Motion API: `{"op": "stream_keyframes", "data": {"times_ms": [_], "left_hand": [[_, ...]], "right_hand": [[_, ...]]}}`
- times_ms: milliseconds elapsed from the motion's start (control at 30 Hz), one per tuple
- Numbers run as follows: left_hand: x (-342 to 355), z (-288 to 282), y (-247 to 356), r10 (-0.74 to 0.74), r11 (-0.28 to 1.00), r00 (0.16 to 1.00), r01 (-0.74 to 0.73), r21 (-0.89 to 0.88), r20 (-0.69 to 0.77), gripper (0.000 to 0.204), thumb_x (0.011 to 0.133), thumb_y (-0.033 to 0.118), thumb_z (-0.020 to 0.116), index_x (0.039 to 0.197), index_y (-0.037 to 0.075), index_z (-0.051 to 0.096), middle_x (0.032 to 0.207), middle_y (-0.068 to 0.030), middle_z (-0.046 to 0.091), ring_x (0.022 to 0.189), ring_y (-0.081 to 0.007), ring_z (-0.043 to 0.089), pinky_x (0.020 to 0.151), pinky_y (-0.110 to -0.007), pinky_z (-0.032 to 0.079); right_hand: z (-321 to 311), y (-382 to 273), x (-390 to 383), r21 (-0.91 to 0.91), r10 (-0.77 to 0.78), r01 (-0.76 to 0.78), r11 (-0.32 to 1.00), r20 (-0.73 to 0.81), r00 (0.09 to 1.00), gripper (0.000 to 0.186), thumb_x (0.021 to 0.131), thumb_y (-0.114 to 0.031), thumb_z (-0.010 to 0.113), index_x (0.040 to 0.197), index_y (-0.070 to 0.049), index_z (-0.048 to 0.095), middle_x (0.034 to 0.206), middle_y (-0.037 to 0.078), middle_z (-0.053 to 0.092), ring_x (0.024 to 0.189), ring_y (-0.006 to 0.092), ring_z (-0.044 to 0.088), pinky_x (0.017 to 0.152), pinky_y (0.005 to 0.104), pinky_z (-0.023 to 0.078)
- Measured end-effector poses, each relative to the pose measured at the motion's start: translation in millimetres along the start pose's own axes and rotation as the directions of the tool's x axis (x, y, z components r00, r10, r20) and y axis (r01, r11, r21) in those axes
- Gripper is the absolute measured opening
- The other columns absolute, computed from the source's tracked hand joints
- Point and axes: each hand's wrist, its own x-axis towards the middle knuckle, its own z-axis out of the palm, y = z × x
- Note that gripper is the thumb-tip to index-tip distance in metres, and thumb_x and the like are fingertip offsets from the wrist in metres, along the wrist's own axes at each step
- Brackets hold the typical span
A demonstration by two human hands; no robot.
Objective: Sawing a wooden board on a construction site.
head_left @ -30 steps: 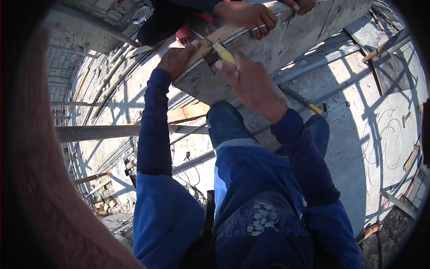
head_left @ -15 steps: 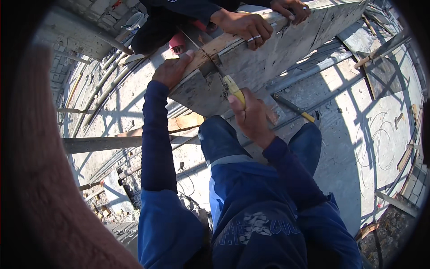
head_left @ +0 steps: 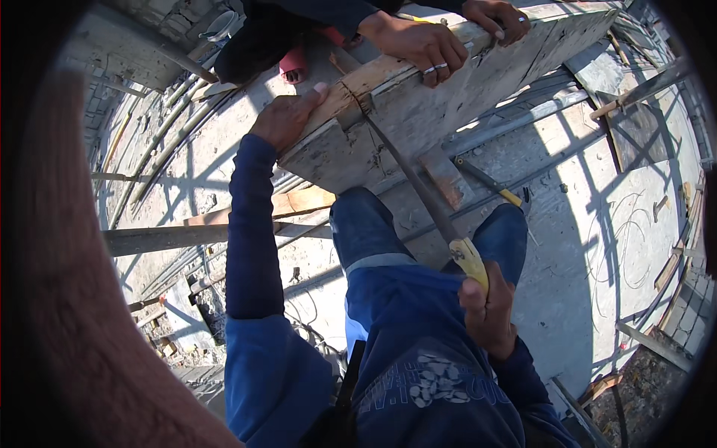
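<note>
The cut looks begun and well short of finished: a dark cut line (head_left: 351, 95) crosses the wooden top strip (head_left: 381, 71) of the grey panel (head_left: 448, 104), while the panel's face below appears joined on both sides of it. How deep the line goes cannot be told, so most of the panel's height seems left to part.

The right grip (head_left: 493, 308) is closed around the yellow handle of the saw (head_left: 418, 187); the blade runs forward and to the left from that grip, its far end at the cut line. The left grip (head_left: 287, 119) is clasped over the panel's near-left end, thumb on top, just left of the cut line. The panel lies ahead of the right grip and extends right and away from the left one.

Counted: one saw, one panel, one cut line and two grips of the person's own. Beyond the left grip and to its right, two co-worker's hands (head_left: 433, 52) rest on the panel's top edge, each with one visible ring. Ahead of the right grip, one hammer-like tool (head_left: 485, 179) and one short brownish board (head_left: 444, 178) lie on the floor (head_left: 560, 299).
</note>
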Motion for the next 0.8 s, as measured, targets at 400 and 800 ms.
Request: {"op": "stream_keyframes", "data": {"times_ms": [400, 800], "left_hand": [[23, 25, -27, 0.132, 0.991, 0.978, -0.131, 0.020, -0.163, 0.026, 0.098, 0.031, 0.038, 0.120, 0.025, 0.049, 0.090, -0.0248, 0.064, 0.086, -0.0419, 0.063, 0.073, -0.046, 0.050], [3, 18, -10, -0.029, 0.998, 0.994, 0.023, -0.061, -0.108, 0.040, 0.096, 0.051, 0.032, 0.126, 0.030, 0.048, 0.098, -0.0262, 0.063, 0.098, -0.0389, 0.061, 0.086, -0.044, 0.047]], "right_hand": [[63, -14, 170, -0.211, -0.167, 0.204, 0.956, 0.179, 0.970, 0.035, 0.095, -0.034, 0.050, 0.089, 0.000, 0.050, 0.062, 0.018, 0.054, 0.057, 0.0368, 0.058, 0.053, 0.0434, 0.042], [28, 26, 32, 0.060, -0.016, 0.015, 0.998, 0.021, 1.000, 0.033, 0.094, -0.034, 0.054, 0.090, -0.001, 0.053, 0.057, 0.012, 0.054, 0.050, 0.0265, 0.059, 0.047, 0.0354, 0.044]]}}
